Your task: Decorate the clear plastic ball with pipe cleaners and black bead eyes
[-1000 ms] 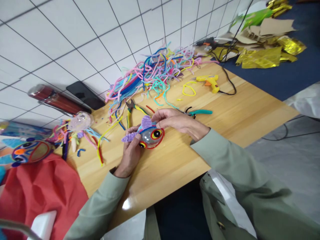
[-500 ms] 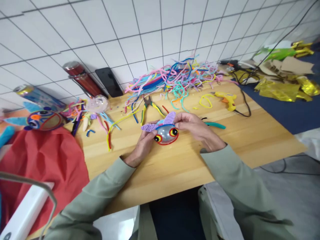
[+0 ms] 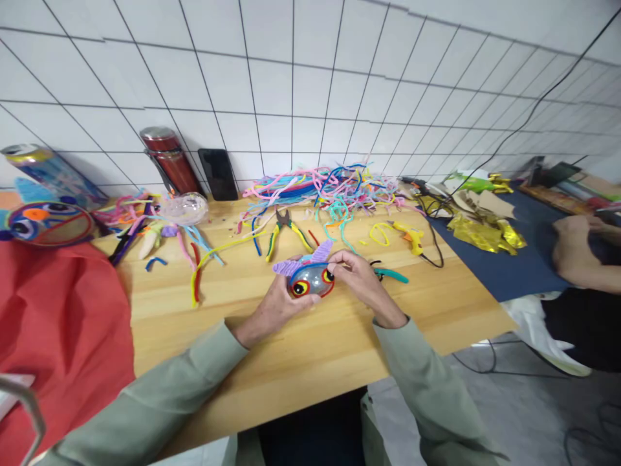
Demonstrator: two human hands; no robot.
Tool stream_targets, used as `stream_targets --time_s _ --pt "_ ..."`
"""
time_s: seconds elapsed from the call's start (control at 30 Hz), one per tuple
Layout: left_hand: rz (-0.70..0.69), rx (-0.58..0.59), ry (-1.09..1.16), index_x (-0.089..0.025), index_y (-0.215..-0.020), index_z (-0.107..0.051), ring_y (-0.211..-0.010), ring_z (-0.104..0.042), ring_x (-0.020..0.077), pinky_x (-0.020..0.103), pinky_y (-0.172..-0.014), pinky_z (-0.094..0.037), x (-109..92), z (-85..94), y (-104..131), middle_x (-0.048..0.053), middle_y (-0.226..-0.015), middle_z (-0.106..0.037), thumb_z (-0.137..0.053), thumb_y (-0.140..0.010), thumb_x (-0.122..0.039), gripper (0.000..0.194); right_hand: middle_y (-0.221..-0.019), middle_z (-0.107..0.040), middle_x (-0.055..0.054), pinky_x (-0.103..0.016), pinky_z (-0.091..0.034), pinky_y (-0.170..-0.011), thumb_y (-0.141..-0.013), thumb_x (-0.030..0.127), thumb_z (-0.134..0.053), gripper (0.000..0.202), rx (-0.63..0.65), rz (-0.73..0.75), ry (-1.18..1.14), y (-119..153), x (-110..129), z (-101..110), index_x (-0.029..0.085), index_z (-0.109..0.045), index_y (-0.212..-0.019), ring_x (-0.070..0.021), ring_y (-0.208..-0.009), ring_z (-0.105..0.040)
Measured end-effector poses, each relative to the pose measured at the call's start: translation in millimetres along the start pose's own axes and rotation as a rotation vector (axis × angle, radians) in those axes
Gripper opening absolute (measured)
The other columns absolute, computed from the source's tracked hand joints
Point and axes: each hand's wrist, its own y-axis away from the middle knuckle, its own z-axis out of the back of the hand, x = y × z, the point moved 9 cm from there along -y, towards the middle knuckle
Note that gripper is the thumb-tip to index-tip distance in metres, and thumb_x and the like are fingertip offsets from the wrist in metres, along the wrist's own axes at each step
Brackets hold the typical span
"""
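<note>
A clear round ornament (image 3: 314, 279) with a blue and red rim, two yellow-and-black eyes and purple ears (image 3: 287, 267) is held above the wooden table (image 3: 301, 362). My left hand (image 3: 276, 307) grips it from the left and below, thumb along its lower edge. Fingers of my right hand (image 3: 356, 278) are bent together at its right eye, touching it; whether they pinch anything small is hidden. Just behind the ornament lie pliers (image 3: 286, 226) with green and yellow handles, jaws pointing to the wall.
Pipe cleaners (image 3: 320, 188) are heaped along the wall. A yellow glue gun (image 3: 411, 238) and teal-handled tool (image 3: 392, 275) lie right. A phone (image 3: 218, 175), red flask (image 3: 172, 162), can (image 3: 53, 175) and decorated piece (image 3: 51, 223) stand or lie left. Another person's arm (image 3: 582, 252) is far right.
The view has turned right, bringing another person's arm in. My left thumb has moved to the ornament's lower edge, and my right fingers have gone from its upper rim to the right eye.
</note>
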Motion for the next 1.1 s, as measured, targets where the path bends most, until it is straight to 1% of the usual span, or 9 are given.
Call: stream_targets --time_s 0.13,0.27,0.33,0.47,0.6,0.7,0.8,0.97,1.1 --pt "0.0 -0.051 -0.03 -0.025 -0.14 -0.061 -0.129 -0.071 0.0368 0.058 -0.114 -0.056 4 3.2 -1 0.013 -0.14 -0.071 -0.1 -0.072 -0.042 0.08 -0.084 -0.071 0.0 -0.034 -0.053 -0.081 -0.086 0.046 -0.074 0.023 -0.1 0.02 -0.035 1 1 17 0.025 -0.068 -0.085 -0.0194 -0.081 -0.064" --pt "0.034 -0.172 -0.058 -0.022 -0.142 -0.057 -0.135 -0.067 0.0383 0.059 -0.118 -0.052 8 18.3 -3 0.017 -0.148 -0.064 -0.099 -0.07 -0.047 0.087 -0.084 -0.071 -0.001 -0.035 -0.055 -0.083 -0.085 0.047 -0.076 0.023 -0.349 0.015 -0.086 2 2 73 0.025 -0.069 -0.088 -0.0206 -0.083 -0.066" --pt "0.054 -0.202 -0.057 -0.023 -0.143 -0.056 -0.133 -0.068 0.0385 0.059 -0.115 -0.054 12 22.8 -4 0.017 -0.148 -0.064 -0.099 -0.069 -0.049 0.09 -0.085 -0.072 -0.002 -0.037 -0.056 -0.084 -0.082 0.047 -0.078 0.025 -0.416 0.026 -0.018 -4 7 103 0.025 -0.069 -0.089 -0.0216 -0.083 -0.067" --pt "0.036 -0.225 -0.071 -0.024 -0.136 -0.061 -0.127 -0.07 0.0382 0.059 -0.112 -0.055 14 25.6 -5 0.016 -0.141 -0.067 -0.1 -0.068 -0.048 0.083 -0.092 -0.078 -0.005 -0.041 -0.055 -0.085 -0.074 0.045 -0.081 0.03 -0.376 0.091 0.309 -35 31 145 0.022 -0.075 -0.092 -0.0236 -0.086 -0.069" --pt "0.015 -0.183 -0.096 -0.024 -0.135 -0.063 -0.132 -0.068 0.0387 0.06 -0.117 -0.053 17 21.6 -1 0.016 -0.143 -0.067 -0.098 -0.073 -0.047 0.075 -0.094 -0.082 -0.008 -0.038 -0.055 -0.083 -0.086 0.044 -0.069 0.027 -0.349 0.122 0.549 -88 49 168 0.02 -0.079 -0.091 -0.0239 -0.087 -0.072" --pt "-0.008 -0.156 -0.122 -0.026 -0.139 -0.062 -0.14 -0.064 0.0394 0.061 -0.12 -0.052 17 18.6 2 0.016 -0.147 -0.065 -0.096 -0.077 -0.047 0.074 -0.093 -0.083 -0.008 -0.036 -0.055 -0.081 -0.089 0.034 -0.065 0.023 -0.324 0.091 0.733 -139 51 173 0.018 -0.081 -0.093 -0.0237 -0.086 -0.073" --pt "-0.009 -0.136 -0.179 -0.023 -0.146 -0.058 -0.144 -0.062 0.0397 0.06 -0.121 -0.052 14 16.3 4 0.018 -0.154 -0.059 -0.093 -0.08 -0.048 0.079 -0.101 -0.085 -0.009 -0.037 -0.056 -0.089 -0.089 0.025 -0.064 0.023 -0.315 0.105 0.805 -186 49 166 0.018 -0.084 -0.1 -0.0247 -0.094 -0.075" --pt "0.016 -0.074 -0.234 -0.022 -0.152 -0.053 -0.149 -0.058 0.0402 0.06 -0.124 -0.051 10 12.7 6 0.02 -0.161 -0.056 -0.09 -0.083 -0.048 0.082 -0.118 -0.085 -0.01 -0.04 -0.054 -0.105 -0.094 0.017 -0.061 0.039 -0.187 0.138 0.885 -244 29 122 0.02 -0.082 -0.127 -0.029 -0.113 -0.076" --pt "0.059 -0.059 -0.225 -0.021 -0.156 -0.05 -0.15 -0.058 0.041 0.06 -0.125 -0.05 8 12.3 6 0.021 -0.165 -0.052 -0.09 -0.083 -0.048 0.088 -0.13 -0.083 -0.013 -0.044 -0.053 -0.111 -0.091 0.011 -0.06 0.044 -0.131 0.118 0.907 -274 13 93 0.019 -0.081 -0.129 -0.0331 -0.123 -0.074"
